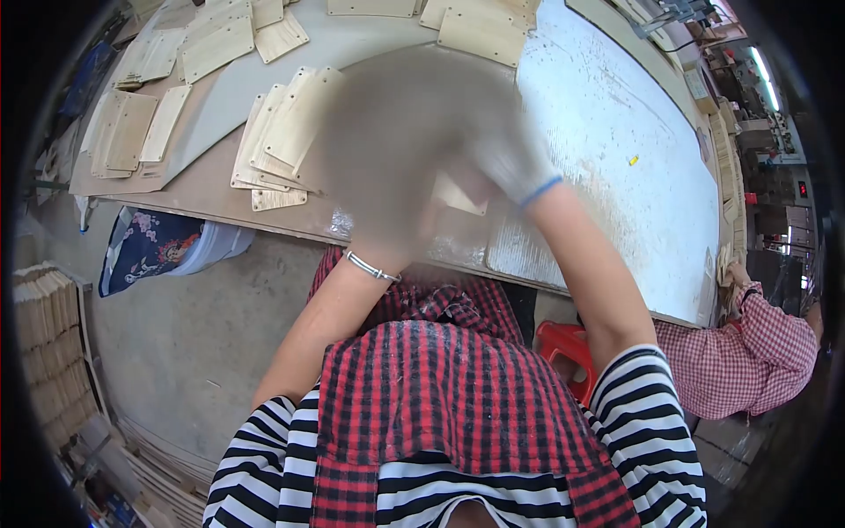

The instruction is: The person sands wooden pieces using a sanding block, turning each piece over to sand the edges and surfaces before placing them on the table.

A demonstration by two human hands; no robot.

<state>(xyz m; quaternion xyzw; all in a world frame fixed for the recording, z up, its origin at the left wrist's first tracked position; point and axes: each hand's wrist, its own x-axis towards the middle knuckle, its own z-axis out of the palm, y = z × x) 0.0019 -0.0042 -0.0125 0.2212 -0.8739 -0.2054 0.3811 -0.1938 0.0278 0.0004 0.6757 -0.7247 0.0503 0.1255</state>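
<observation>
A grey blurred patch covers the middle of the head view, and the fingers of both hands are lost in it. My left hand reaches into this blur over the table's near part, with a bracelet at the wrist. My right hand wears a whitish glove with a blue cuff; its fingers are hidden too. Below and between the hands, part of a pale wooden plate shows; I cannot tell whether either hand touches it. Left of the blur lies a fanned stack of thin wooden plates with small corner holes.
More wooden plates lie at the far left and along the back. A white board covers the table's right side, with a yellow scrap on it. A red stool stands below the edge. Another person is at the right.
</observation>
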